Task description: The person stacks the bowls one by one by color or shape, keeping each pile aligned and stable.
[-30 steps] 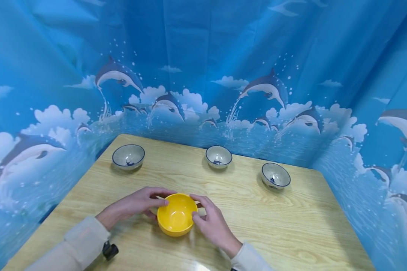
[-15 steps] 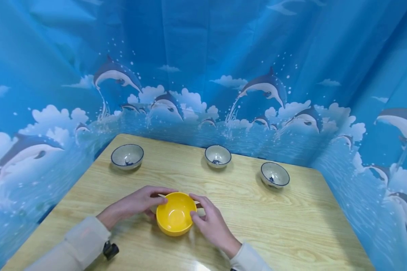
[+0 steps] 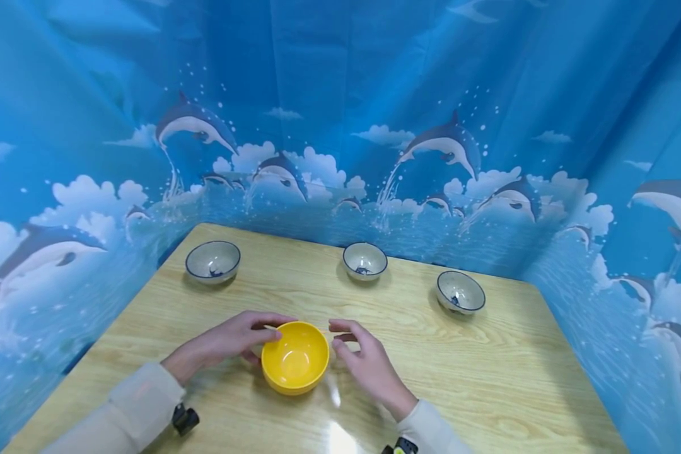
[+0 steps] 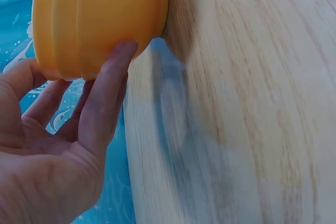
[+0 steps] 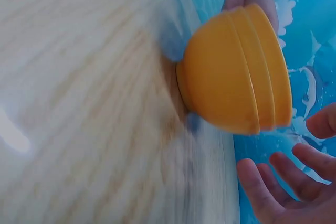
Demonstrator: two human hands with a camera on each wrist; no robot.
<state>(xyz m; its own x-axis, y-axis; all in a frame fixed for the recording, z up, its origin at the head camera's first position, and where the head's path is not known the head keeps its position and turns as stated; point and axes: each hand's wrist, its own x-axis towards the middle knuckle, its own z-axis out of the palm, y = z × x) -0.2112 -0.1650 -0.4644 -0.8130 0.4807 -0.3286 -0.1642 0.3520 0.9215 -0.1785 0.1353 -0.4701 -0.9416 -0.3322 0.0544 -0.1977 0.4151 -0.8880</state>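
A yellow bowl (image 3: 295,360) stands upright on the wooden table, near its front middle. Stepped bands ring its outer wall (image 5: 226,72) below the rim; whether several bowls are nested I cannot tell. My left hand (image 3: 235,340) holds it from the left, thumb at the rim and fingers against the outside, as the left wrist view also shows with the hand (image 4: 63,145) touching the wall. To the right, my right hand (image 3: 371,369) is apart from the bowl, fingers loosely bent with nothing between them; a gap separates its fingertips from the wall in the right wrist view.
Three pale bowls with blue rims stand toward the back of the table (image 3: 488,378): a left bowl (image 3: 212,261), a middle bowl (image 3: 365,261) and a right bowl (image 3: 460,292). A blue dolphin-print curtain (image 3: 318,126) hangs behind and beside the table.
My right hand has let go of the yellow bowl and moved a little to the right. The left hand keeps its hold, and the bowl stays nearly in place.
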